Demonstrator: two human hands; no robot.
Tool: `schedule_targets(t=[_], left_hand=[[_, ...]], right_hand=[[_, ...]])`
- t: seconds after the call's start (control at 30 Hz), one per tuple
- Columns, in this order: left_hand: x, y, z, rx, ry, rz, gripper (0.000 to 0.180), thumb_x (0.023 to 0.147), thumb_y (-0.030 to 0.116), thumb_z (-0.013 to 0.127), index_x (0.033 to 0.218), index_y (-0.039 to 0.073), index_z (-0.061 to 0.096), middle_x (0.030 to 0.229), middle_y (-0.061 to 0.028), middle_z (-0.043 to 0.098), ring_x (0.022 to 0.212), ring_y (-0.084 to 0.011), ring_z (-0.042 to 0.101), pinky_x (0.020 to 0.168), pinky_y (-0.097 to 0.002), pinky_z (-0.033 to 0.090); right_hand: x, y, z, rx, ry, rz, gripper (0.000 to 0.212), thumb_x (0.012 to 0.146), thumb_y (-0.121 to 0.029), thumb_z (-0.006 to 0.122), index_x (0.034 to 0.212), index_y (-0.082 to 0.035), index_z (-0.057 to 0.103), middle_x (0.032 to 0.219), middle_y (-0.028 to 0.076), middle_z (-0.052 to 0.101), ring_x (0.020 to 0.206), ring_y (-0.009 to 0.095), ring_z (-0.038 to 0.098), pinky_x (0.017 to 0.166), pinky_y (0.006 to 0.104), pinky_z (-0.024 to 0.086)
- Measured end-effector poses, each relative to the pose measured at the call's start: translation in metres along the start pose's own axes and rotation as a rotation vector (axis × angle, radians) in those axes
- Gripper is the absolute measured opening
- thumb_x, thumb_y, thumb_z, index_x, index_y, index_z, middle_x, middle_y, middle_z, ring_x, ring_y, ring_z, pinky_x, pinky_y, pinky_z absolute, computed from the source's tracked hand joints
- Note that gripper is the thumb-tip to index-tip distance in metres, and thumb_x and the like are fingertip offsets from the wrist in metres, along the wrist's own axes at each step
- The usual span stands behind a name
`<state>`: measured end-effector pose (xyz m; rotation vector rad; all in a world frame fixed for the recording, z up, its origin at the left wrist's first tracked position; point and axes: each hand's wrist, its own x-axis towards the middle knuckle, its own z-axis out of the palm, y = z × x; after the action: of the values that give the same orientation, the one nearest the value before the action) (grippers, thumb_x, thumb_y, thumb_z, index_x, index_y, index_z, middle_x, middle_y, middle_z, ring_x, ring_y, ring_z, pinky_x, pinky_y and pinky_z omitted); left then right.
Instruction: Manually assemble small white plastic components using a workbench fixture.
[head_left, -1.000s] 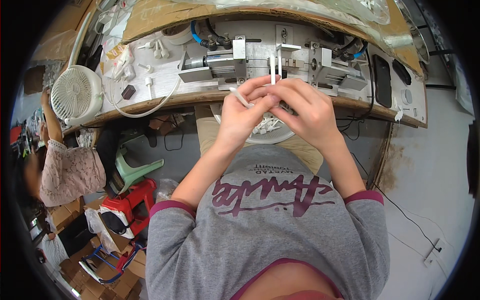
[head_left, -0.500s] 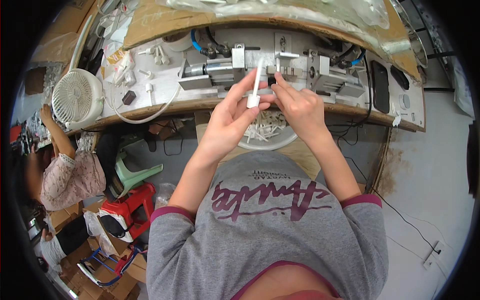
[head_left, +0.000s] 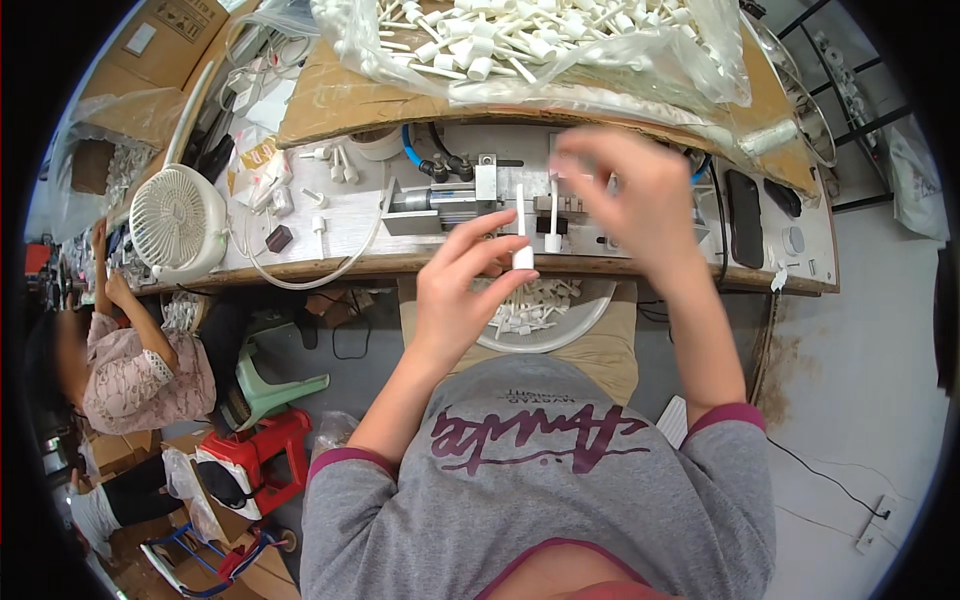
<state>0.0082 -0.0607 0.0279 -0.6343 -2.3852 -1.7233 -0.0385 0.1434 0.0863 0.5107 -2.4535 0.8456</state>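
My left hand (head_left: 455,295) pinches a white long-stemmed plastic piece (head_left: 523,256) by its wider cylindrical end, the stem pointing away from me. A similar stemmed piece (head_left: 553,240) sits at the middle of the metal fixture, its wide end toward me. Over the right half of that fixture is my right hand (head_left: 645,195), raised and smeared by motion, so whether its fingers hold anything does not show. The fixture's left metal cylinder (head_left: 450,200) is visible; my right hand and forearm hide much of its right side.
Many white stemmed pieces (head_left: 480,45) lie in clear plastic on a cardboard-edged shelf. Below the bench edge, a bowl (head_left: 545,342) holds more small white parts. A fan (head_left: 178,222) stands left; a phone (head_left: 743,215) lies right. Another person (head_left: 140,370) sits at far left.
My right hand has left the fixture's middle, moving up and right. My left hand, still holding its piece, appears lower in the picture. The view has shifted, showing more of the shelf pile.
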Motion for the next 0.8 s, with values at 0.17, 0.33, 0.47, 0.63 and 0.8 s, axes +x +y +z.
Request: schedule_targets(t=[0.17, 0.33, 0.47, 0.63, 0.8], left_hand=[[0.005, -0.021, 0.034, 0.445, -0.01, 0.334, 0.028, 0.075, 0.012, 0.078, 0.101, 0.006, 0.071, 0.125, -0.0082, 0.066, 0.08, -0.0219, 0.07, 0.067, -0.0308, 0.056], [0.005, -0.031, 0.055, 0.703, -0.175, 0.333, 0.029, 0.073, 0.013, 0.077, 0.1, 0.006, 0.069, 0.128, -0.0089, 0.065, 0.065, -0.0227, 0.066, 0.061, -0.0323, 0.054], [0.016, -0.039, 0.052, 0.745, -0.195, 0.344, 0.029, 0.074, 0.015, 0.076, 0.1, 0.007, 0.067, 0.129, -0.0102, 0.064, 0.056, -0.0243, 0.063, 0.059, -0.0328, 0.053], [0.022, -0.039, 0.055, 0.714, -0.203, 0.357, 0.026, 0.075, 0.015, 0.076, 0.098, 0.007, 0.067, 0.131, -0.0086, 0.063, 0.055, -0.0244, 0.063, 0.058, -0.0324, 0.053], [0.018, -0.042, 0.052, 0.639, -0.17, 0.322, 0.024, 0.076, 0.014, 0.075, 0.098, 0.008, 0.068, 0.131, -0.007, 0.063, 0.054, -0.0244, 0.063, 0.056, -0.0315, 0.053]], right_hand=[[0.111, 0.022, 0.007, -0.293, 0.097, -0.266, 0.026, 0.083, -0.021, 0.072, 0.106, -0.011, 0.071, 0.093, 0.008, 0.072, 0.084, 0.023, 0.069, 0.07, 0.0373, 0.052], [0.146, 0.046, 0.064, -0.536, -0.22, -0.203, 0.033, 0.079, -0.018, 0.07, 0.111, -0.01, 0.068, 0.099, 0.011, 0.07, 0.096, 0.029, 0.067, 0.081, 0.0431, 0.053], [0.136, 0.045, 0.059, -0.428, -0.232, -0.063, 0.038, 0.075, -0.017, 0.071, 0.11, -0.005, 0.066, 0.104, 0.013, 0.069, 0.098, 0.031, 0.067, 0.083, 0.0442, 0.054], [0.133, 0.086, 0.035, -0.293, -0.133, 0.068, 0.044, 0.076, -0.028, 0.077, 0.108, 0.002, 0.067, 0.102, 0.013, 0.07, 0.091, 0.031, 0.069, 0.078, 0.0409, 0.054], [0.133, 0.08, -0.002, 0.458, -0.041, 0.289, 0.039, 0.078, -0.016, 0.079, 0.111, 0.0, 0.066, 0.084, 0.006, 0.069, 0.068, 0.016, 0.061, 0.062, 0.032, 0.049]])
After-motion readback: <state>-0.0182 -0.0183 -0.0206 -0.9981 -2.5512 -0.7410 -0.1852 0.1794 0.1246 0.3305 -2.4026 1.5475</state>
